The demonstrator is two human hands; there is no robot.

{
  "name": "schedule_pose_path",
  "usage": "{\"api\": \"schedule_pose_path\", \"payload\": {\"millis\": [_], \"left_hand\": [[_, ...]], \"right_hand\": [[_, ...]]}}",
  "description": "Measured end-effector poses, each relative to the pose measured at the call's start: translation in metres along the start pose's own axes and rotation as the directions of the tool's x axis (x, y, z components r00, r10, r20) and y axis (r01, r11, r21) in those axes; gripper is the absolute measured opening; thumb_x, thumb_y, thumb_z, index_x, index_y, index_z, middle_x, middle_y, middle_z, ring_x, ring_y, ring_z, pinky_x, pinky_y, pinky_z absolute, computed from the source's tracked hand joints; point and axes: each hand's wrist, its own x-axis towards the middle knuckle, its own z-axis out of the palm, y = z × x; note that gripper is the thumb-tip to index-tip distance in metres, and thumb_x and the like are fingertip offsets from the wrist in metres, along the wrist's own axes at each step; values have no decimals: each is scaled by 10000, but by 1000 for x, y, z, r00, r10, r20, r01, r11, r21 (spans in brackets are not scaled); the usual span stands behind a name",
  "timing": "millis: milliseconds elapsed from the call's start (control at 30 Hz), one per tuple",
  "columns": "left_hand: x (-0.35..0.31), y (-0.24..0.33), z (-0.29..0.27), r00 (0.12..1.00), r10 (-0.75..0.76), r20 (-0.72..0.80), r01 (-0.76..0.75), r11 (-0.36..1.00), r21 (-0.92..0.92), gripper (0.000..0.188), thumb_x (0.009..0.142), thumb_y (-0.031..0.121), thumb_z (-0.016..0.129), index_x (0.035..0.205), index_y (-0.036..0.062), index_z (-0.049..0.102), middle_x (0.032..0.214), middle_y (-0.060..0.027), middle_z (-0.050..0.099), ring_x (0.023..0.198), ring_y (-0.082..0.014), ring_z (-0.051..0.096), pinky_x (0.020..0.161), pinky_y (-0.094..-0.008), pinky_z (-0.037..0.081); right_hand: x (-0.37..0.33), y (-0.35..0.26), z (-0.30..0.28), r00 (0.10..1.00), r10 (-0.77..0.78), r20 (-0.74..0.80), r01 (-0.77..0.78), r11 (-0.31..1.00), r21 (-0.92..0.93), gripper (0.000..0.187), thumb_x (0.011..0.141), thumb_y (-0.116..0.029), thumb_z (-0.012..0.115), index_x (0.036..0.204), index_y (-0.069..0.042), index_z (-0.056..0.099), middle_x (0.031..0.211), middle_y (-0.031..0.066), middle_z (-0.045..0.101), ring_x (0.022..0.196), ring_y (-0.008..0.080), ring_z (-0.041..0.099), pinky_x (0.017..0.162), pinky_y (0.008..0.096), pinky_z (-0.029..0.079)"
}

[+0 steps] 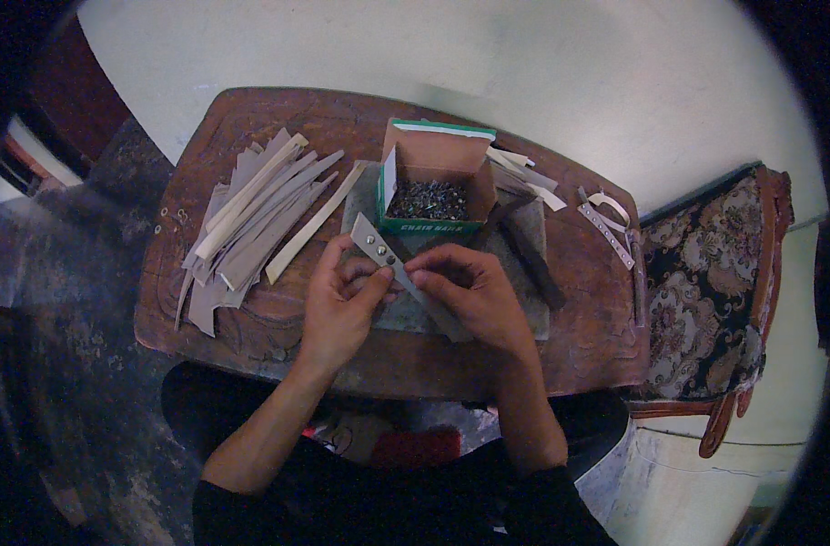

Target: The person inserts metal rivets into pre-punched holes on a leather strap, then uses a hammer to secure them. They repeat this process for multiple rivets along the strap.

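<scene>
A narrow grey-beige strip point(420, 297) slants between my hands above the table, with several round shiny nail heads near its upper end. My left hand point(335, 305) grips it, thumb on its face just below the nail heads. The thumb and fingertips of my right hand point(477, 289) are pinched together at the strip's right edge; whatever is between them is too small to make out. Just beyond my hands stands an open green cardboard box point(426, 226), its lid flap raised, holding a heap of small dark nails point(429, 198).
Cut strips point(260, 223) lie piled on the left of the carved wooden table point(297, 359). Beneath the box is a grey slab point(511, 296) with a dark bar point(530, 253) across its right side. A studded strip point(608, 233) lies far right, near a patterned upholstered chair point(706, 282).
</scene>
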Motion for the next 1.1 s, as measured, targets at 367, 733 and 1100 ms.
{"api": "schedule_pose_path", "payload": {"millis": [367, 733, 1100], "left_hand": [[-1, -2, -1, 999, 44, 11, -45, 996, 81, 421, 874, -5, 588, 1250, 35, 402, 939, -96, 620, 807, -149, 634, 694, -260, 530], [-1, -1, 0, 998, 61, 16, -62, 995, 75, 398, 876, -11, 583, 1232, 26, 409, 930, -92, 610, 801, -142, 629, 699, -253, 534], [-1, -1, 1, 997, 70, 16, -71, 992, 102, 404, 874, -11, 580, 1239, 29, 412, 926, -85, 609, 798, -139, 623, 694, -248, 516]], "right_hand": [[-1, 12, 0, 1000, 17, -9, -17, 1000, 1, 165, 826, -109, 661, 951, 0, 672, 894, 58, 674, 861, 122, 600, 808, 271, 462], [-1, 12, 7, 998, 42, -43, -43, 999, -27, 158, 841, -115, 654, 959, -11, 663, 897, 60, 672, 862, 125, 599, 795, 276, 465], [-1, 12, 9, 997, 51, -53, -51, 999, 3, 159, 837, -127, 665, 952, -17, 668, 887, 51, 671, 851, 116, 594, 800, 276, 465]]}}
